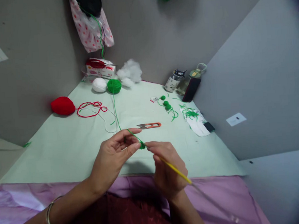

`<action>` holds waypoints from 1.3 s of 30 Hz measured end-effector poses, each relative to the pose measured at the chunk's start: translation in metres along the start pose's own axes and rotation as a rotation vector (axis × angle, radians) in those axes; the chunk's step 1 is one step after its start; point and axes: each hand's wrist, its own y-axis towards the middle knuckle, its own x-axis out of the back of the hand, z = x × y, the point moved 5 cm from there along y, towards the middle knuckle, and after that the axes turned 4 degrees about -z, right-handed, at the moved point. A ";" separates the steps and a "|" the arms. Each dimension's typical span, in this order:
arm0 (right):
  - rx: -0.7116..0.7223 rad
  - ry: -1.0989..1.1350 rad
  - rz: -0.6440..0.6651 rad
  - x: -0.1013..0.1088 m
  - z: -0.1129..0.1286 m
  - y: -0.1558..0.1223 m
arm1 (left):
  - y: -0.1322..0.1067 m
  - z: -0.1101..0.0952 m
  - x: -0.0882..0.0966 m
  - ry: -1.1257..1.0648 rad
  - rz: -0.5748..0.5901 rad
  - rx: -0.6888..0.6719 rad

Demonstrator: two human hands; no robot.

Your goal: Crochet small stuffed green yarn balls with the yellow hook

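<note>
Between thumb and fingers, my left hand [113,152] pinches a small green crochet piece [142,145]. A strand of green yarn [115,109] passes over its raised index finger and runs back to the green yarn ball [114,86]. My right hand [168,165] is closed round a crochet hook [178,170] with a yellow handle, whose rear end points down to the right. The hook's tip meets the green piece and is hidden by my fingers. Just beyond both hands lie orange thread snips [150,125].
A white yarn ball [99,85], red yarn [63,106] and white stuffing [130,73] lie towards the back left. Small green balls [166,104], green scraps [192,114] on white paper, a pen jar [173,81] and a dark phone-like slab [191,90] are at the right. Walls enclose the table.
</note>
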 end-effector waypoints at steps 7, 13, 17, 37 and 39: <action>0.199 -0.374 -0.050 -0.011 0.004 -0.013 | 0.000 0.005 -0.009 -0.180 0.102 0.115; -0.080 0.035 -0.102 -0.001 -0.011 -0.006 | 0.005 0.013 -0.009 -0.350 0.209 0.360; -0.407 0.400 -0.200 0.002 -0.026 0.000 | 0.006 0.006 -0.008 -0.280 0.197 0.261; -0.494 0.479 -0.163 -0.007 -0.034 0.004 | 0.009 0.014 -0.011 -0.268 0.160 0.210; -0.508 0.457 -0.131 -0.011 -0.035 0.003 | 0.009 0.015 -0.011 -0.209 0.150 0.157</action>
